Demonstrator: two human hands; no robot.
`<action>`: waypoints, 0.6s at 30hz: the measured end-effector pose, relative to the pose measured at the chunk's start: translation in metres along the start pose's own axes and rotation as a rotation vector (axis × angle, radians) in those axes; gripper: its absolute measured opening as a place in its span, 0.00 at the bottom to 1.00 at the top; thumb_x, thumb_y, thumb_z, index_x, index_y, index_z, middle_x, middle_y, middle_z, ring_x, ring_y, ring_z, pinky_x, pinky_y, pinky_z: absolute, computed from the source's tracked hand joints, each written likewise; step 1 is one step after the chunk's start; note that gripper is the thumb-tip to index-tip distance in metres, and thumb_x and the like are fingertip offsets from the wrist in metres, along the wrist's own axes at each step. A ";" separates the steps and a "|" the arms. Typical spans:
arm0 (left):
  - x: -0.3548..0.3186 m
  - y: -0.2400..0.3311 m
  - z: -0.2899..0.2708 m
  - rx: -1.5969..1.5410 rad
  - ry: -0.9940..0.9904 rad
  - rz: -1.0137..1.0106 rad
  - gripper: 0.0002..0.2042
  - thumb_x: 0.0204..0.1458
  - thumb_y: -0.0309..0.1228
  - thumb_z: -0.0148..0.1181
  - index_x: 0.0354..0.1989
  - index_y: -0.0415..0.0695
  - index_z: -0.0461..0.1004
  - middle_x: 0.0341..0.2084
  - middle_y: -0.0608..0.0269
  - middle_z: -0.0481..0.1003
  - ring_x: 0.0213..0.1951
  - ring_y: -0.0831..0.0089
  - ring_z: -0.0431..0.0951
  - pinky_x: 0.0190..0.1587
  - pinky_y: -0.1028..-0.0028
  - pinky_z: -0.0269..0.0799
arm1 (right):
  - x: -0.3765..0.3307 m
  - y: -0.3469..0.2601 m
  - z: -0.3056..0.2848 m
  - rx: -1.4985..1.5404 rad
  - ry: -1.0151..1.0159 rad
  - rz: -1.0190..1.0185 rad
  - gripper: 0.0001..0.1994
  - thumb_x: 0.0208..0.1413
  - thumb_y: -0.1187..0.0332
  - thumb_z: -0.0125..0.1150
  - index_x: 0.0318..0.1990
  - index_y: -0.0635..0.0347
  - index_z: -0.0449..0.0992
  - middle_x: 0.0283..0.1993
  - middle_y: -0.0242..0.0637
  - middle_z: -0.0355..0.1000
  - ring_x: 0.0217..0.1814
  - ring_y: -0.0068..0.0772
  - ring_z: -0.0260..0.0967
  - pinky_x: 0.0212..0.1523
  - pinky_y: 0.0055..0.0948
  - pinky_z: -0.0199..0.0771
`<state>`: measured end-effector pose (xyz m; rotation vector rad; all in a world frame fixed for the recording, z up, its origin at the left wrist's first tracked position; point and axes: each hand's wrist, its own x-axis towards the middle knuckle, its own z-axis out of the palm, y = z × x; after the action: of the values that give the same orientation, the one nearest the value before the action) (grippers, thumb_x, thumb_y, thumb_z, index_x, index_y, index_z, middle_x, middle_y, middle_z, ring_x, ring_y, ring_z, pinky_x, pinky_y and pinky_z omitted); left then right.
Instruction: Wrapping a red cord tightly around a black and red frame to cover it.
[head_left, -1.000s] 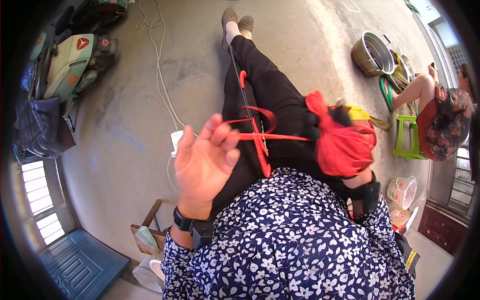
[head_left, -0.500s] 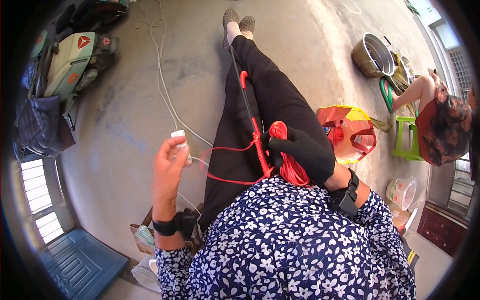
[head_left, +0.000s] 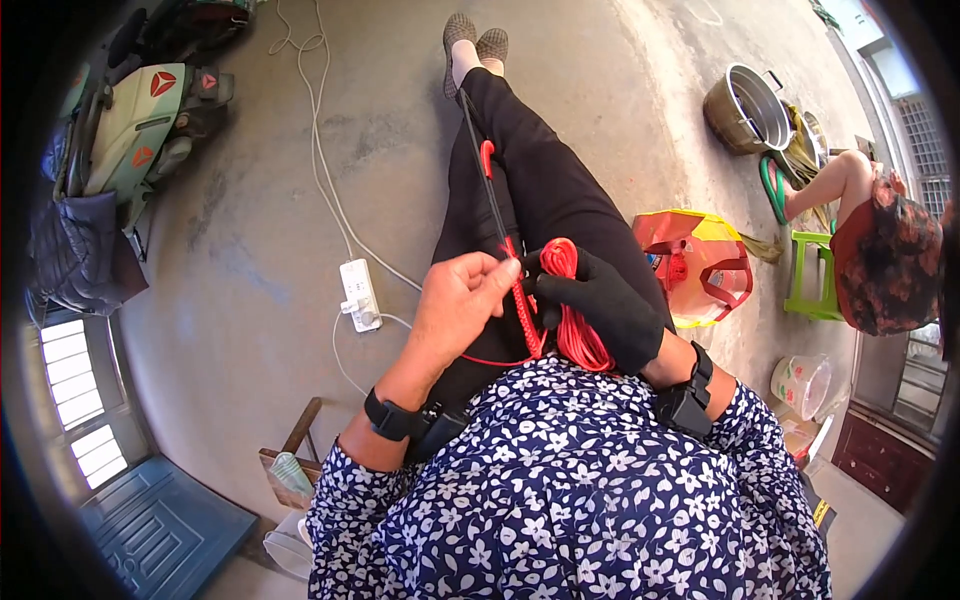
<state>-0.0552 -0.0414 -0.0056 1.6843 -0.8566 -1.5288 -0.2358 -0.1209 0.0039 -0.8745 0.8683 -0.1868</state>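
Observation:
My bare left hand [head_left: 465, 295] is in a pinch at the upper end of a red braided length [head_left: 527, 318] over my lap. Thumb and forefinger close on the red cord there. In a black glove, my right hand [head_left: 610, 312] grips a looped bundle of red cord [head_left: 582, 340] and sits right beside the braid. Dark strands [head_left: 484, 180] run from the braid's top along my legs toward my feet, with a red hook-like piece [head_left: 487, 160] next to them. A loose red strand [head_left: 495, 362] curves out below my left hand to the braid's lower end.
A white power strip [head_left: 360, 295] with cables lies on the floor to the left. Right of my legs stands a red and yellow bag [head_left: 692, 268]. Beyond are a metal pot [head_left: 735, 110], a green stool [head_left: 812, 275] and a seated person [head_left: 885, 250]. A scooter [head_left: 140, 130] is far left.
My left hand has come in from the left, over the power strip, to the top of the braid. The wide red loop has been drawn in. My right hand has stayed in place.

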 end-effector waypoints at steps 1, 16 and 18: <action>0.004 -0.001 0.000 -0.105 0.033 0.006 0.14 0.59 0.41 0.57 0.38 0.40 0.74 0.19 0.70 0.71 0.14 0.88 0.62 0.16 0.86 0.56 | -0.001 -0.002 0.000 0.000 0.009 0.060 0.13 0.59 0.67 0.58 0.48 0.62 0.71 0.34 0.32 0.73 0.28 0.19 0.70 0.29 0.19 0.72; -0.041 -0.018 -0.032 -0.314 0.096 -0.002 0.07 0.59 0.30 0.57 0.37 0.39 0.74 0.18 0.78 0.62 0.16 0.92 0.53 0.16 0.87 0.44 | -0.006 0.001 0.014 -0.211 -0.182 0.229 0.13 0.54 0.62 0.65 0.41 0.61 0.74 0.30 0.30 0.73 0.27 0.16 0.68 0.27 0.19 0.69; -0.049 -0.019 -0.032 -0.335 0.108 -0.038 0.07 0.59 0.30 0.56 0.36 0.38 0.74 0.16 0.79 0.61 0.15 0.92 0.53 0.15 0.86 0.44 | -0.004 0.005 0.013 -0.247 -0.168 0.181 0.14 0.54 0.61 0.65 0.39 0.62 0.74 0.30 0.30 0.72 0.29 0.17 0.67 0.31 0.21 0.69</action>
<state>-0.0272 0.0123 0.0072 1.5263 -0.4835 -1.4965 -0.2293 -0.1078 0.0067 -1.0197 0.8178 0.1529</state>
